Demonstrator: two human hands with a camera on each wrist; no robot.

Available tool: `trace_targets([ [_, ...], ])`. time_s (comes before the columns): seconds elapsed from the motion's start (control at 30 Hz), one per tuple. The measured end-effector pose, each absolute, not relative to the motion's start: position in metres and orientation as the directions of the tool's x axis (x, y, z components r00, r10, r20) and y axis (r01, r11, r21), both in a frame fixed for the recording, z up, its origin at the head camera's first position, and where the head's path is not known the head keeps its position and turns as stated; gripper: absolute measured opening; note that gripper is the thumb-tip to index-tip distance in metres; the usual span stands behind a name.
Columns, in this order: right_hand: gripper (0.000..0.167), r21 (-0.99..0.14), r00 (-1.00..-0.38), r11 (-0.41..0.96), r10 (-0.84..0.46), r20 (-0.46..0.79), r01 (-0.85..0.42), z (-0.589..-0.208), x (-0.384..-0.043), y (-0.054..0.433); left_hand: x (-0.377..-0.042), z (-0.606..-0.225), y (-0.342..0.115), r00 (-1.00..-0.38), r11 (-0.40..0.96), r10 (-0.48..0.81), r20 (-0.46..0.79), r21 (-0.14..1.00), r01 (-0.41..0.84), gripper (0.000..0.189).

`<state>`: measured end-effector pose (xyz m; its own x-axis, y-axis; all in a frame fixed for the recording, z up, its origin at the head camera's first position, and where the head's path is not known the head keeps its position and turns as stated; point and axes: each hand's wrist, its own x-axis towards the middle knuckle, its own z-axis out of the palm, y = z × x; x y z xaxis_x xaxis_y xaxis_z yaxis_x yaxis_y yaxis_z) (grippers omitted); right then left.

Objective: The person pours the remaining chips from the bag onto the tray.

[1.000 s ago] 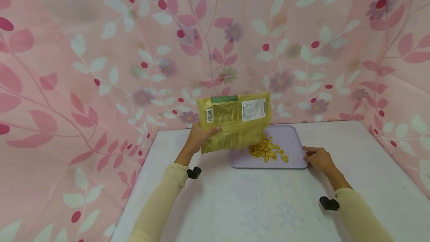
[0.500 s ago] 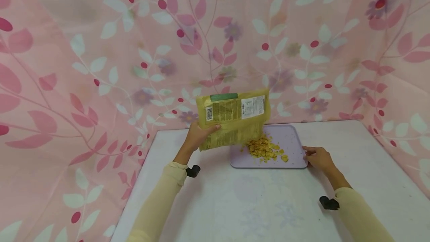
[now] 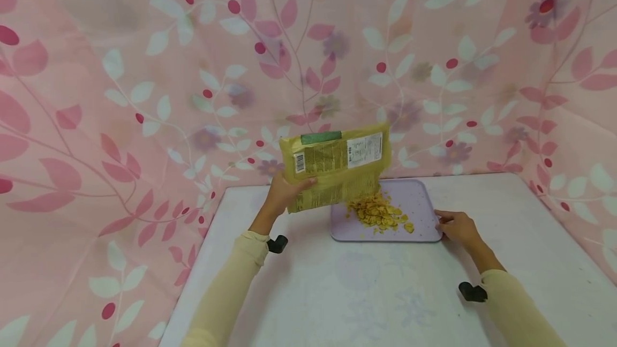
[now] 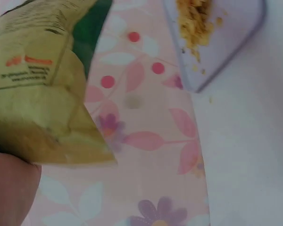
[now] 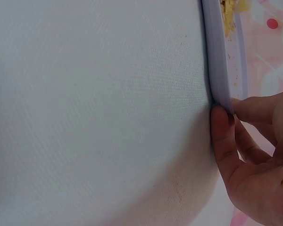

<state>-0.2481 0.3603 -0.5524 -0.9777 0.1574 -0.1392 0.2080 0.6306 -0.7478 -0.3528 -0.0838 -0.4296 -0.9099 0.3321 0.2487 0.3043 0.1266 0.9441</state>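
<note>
Fingers of the left hand point(image 3: 283, 193) grip the cereal pouch point(image 3: 332, 167), whose long axis I see running rightward from them above the lilac tray point(image 3: 415, 197), pinched by the farther right hand point(image 3: 459, 227).

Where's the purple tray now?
In the head view, the purple tray is right of centre on the table, partly behind the bag, with the right hand pinching its right edge.

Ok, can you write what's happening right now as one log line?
left grip: holds yellow bag, raised and tilted | right grip: pinches purple tray at its edge | yellow flakes: heaped on tray
</note>
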Motion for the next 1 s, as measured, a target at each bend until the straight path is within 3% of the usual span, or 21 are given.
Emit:
trace_targets([
  [0.3,0.052,-0.751,-0.975,0.621,0.16,-0.157,0.223,-0.553,-0.248,0.361,-0.353,-0.434,-0.081,-0.867,0.2,0.427,0.256,0.908,0.367,0.053],
  [0.43,0.052,-0.749,-0.978,0.629,0.154,-0.142,0.208,-0.553,-0.249,0.361,-0.349,-0.425,-0.081,-0.896,0.2,0.379,0.231,0.925,0.323,0.053],
  [0.57,0.051,-0.747,-0.979,0.634,0.15,-0.135,0.2,-0.554,-0.249,0.362,-0.341,-0.411,-0.079,-0.904,0.129,0.314,0.289,0.931,0.343,0.049],
  [0.8,0.051,-0.753,-0.98,0.628,0.149,-0.131,0.196,-0.554,-0.25,0.364,-0.33,-0.411,-0.068,-0.857,0.176,0.408,0.316,0.893,0.413,0.048],
  [1.0,0.052,-0.753,-0.98,0.627,0.144,-0.14,0.2,-0.556,-0.25,0.363,-0.339,-0.416,-0.07,-0.87,0.142,0.364,0.332,0.903,0.404,0.051],
])
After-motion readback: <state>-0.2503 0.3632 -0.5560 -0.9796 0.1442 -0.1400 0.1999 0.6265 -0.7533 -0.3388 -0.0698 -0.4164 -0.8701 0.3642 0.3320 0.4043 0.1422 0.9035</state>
